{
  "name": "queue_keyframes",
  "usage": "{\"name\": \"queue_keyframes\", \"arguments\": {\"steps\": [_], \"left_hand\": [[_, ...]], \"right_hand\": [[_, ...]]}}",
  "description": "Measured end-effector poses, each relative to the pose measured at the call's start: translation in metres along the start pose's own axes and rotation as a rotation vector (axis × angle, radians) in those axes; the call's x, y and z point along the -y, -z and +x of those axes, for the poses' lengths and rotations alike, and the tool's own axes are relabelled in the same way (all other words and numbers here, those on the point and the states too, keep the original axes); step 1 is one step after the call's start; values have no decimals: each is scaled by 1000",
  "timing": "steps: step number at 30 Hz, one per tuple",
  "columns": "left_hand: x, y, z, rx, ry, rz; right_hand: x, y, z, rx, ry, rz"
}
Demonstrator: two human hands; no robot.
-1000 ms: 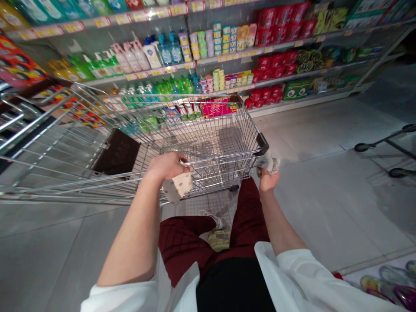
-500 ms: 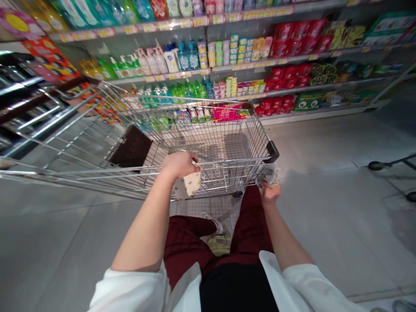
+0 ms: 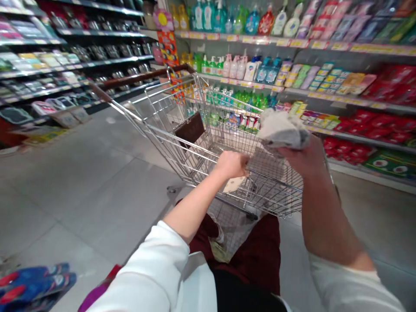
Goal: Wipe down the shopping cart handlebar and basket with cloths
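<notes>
A metal shopping cart (image 3: 292, 190) stands sideways before me, its brown handle (image 3: 136, 78) off to the left. My left hand (image 3: 231, 164) is closed at the cart's near top rail. From it hangs a cream cloth (image 3: 234, 185) with dark spots, against the wire side. Raised over the cart's front end, my right hand (image 3: 303, 158) grips a crumpled grey-white cloth (image 3: 281, 128), blurred by motion. That cloth covers part of the far rail and the lower shelf behind it.
Shelves of pump bottles (image 3: 235, 67), tubs and red packs (image 3: 393, 84) run behind the cart. Pots and pans (image 3: 104, 52) line shelves at the left. Blue packages (image 3: 35, 281) sit at the lower left. A brown flap (image 3: 190, 130) is inside the cart.
My right hand has risen from low beside the cart's front corner to above the basket, carrying its cloth. My left hand stays at the rail. The view has swung left.
</notes>
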State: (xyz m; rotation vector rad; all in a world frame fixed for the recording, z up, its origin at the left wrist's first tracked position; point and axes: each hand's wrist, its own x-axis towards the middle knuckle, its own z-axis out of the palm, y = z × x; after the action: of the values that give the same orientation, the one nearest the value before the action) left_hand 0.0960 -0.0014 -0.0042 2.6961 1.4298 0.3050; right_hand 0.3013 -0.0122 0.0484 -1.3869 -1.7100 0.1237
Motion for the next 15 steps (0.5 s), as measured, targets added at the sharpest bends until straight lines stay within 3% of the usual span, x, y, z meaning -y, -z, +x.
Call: {"name": "queue_keyframes", "arguments": {"steps": [1, 3, 5, 8, 10, 15], "left_hand": [[1, -2, -2, -34, -24, -20], [3, -7, -8, -118, -78, -48], [3, -12, -15, -226, -119, -58], [0, -23, -29, -375, -123, -38], [-2, -34, -38, -420, -87, -15], [-2, -81, -60, -428, 8, -95]], "right_hand": [[6, -12, 28, 141, 93, 15], [9, -45, 69, 350, 115, -32], [0, -82, 87, 404, 108, -90], [-29, -129, 83, 421, 74, -103], [-51, -148, 72, 471, 43, -75], [-80, -167, 52, 489, -26, 67]]}}
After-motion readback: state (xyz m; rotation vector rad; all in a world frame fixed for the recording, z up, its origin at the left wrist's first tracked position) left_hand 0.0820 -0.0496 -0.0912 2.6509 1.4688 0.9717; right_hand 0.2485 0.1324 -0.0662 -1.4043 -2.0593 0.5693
